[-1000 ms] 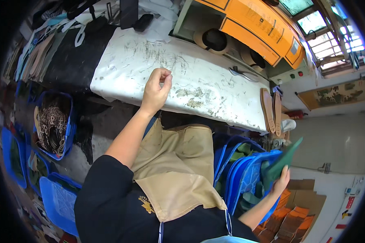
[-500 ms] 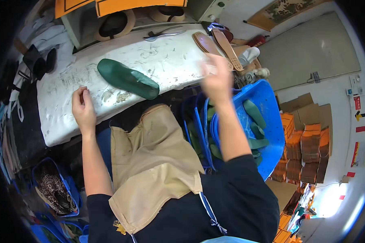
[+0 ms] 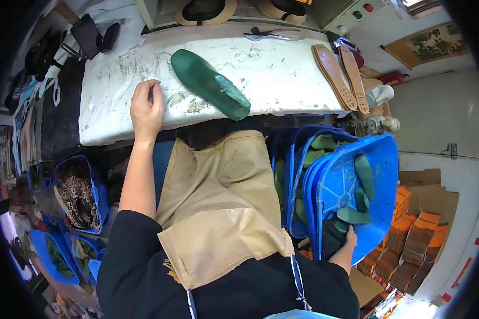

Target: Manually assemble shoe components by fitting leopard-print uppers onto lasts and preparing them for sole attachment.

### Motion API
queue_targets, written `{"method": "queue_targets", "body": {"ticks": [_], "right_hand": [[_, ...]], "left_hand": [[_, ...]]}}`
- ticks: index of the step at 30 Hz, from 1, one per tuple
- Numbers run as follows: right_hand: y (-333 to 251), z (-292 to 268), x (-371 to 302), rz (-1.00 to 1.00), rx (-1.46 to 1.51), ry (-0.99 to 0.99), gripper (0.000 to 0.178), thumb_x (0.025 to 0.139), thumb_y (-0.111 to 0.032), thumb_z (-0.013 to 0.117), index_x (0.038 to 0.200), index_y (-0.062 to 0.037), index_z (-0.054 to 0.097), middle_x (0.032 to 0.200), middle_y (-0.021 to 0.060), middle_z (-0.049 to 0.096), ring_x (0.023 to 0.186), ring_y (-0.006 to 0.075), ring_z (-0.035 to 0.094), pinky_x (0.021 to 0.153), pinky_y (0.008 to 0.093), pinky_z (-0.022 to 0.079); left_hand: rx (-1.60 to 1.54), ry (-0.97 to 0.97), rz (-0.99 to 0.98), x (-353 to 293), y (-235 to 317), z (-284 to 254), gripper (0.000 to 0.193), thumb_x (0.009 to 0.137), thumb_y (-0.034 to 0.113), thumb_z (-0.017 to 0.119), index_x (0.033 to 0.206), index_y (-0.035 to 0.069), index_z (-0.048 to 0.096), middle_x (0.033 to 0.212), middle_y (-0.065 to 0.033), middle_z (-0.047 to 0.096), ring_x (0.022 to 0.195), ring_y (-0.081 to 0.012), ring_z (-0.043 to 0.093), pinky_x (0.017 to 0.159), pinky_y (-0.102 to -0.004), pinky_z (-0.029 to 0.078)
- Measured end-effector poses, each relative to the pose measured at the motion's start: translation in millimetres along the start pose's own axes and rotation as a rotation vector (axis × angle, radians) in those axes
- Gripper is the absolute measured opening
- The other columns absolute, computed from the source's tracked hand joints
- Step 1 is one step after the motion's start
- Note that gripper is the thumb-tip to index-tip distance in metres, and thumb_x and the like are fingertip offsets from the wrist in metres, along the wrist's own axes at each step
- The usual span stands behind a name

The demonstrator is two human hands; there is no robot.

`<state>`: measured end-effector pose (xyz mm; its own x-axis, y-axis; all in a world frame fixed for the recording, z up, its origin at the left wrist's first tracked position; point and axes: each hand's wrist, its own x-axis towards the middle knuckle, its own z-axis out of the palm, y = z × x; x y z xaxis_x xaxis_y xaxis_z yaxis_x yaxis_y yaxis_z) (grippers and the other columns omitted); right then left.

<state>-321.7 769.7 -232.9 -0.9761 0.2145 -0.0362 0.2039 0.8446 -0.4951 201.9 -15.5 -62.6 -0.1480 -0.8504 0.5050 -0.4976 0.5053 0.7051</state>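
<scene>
On the white-covered worktable (image 3: 282, 69) lies a dark green shoe last (image 3: 202, 80), tilted from upper left to lower right. My left hand (image 3: 146, 109) rests on the cover just left of it, apart from it, fingers loosely curled and holding nothing. My right hand (image 3: 350, 242) is down inside a blue plastic bin (image 3: 380, 175) on the right. Its fingertips are against or beside green shoe lasts (image 3: 354, 216) at the near end; most of the fingers are hidden, so any grip cannot be made out. More green lasts (image 3: 363, 175) lie farther up in the bin.
Tan soles (image 3: 335, 77) and a metal tool (image 3: 271, 36) lie toward the table's back. Behind them, shoe parts (image 3: 206, 10) sit in a machine opening. Other blue bins (image 3: 298, 196) stand beside my lap; another at left holds leopard-print material (image 3: 77, 196). Orange-edged cartons (image 3: 418, 234) are stacked right.
My right hand has gone from above the table's right end down into the blue bin. The left hand stays by the shoe last, fingers still curled. The whole view has shifted.
</scene>
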Motion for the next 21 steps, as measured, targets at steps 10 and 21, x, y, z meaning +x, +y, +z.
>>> {"method": "queue_targets", "body": {"ticks": [10, 21], "right_hand": [[-75, -15, -42, 0.428, 0.095, -0.097, 0.064, 0.094, -0.040, 0.058, 0.140, 0.0037, 0.056, 0.133, 0.0227, 0.064, 0.108, 0.0403, 0.067, 0.091, 0.0493, 0.054], [-260, -141, -102, -0.521, -0.013, 0.493, 0.038, 0.102, -0.022, 0.057, 0.117, 0.0123, 0.062, 0.113, 0.0285, 0.068, 0.103, 0.0394, 0.066, 0.090, 0.0460, 0.052]], "left_hand": [[-0.027, -0.019, -0.004, 2, 3, -1, 0.011, 0.094, 0.005, 0.062, 0.101, -0.001, 0.067, 0.093, -0.0155, 0.068, 0.082, -0.0289, 0.068, 0.076, -0.0356, 0.054], [-0.195, 0.023, -0.085, 2, 15, 13, 0.020, 0.095, 0.005, 0.061, 0.113, -0.002, 0.065, 0.105, -0.0152, 0.067, 0.094, -0.0277, 0.066, 0.086, -0.0350, 0.052]]}}
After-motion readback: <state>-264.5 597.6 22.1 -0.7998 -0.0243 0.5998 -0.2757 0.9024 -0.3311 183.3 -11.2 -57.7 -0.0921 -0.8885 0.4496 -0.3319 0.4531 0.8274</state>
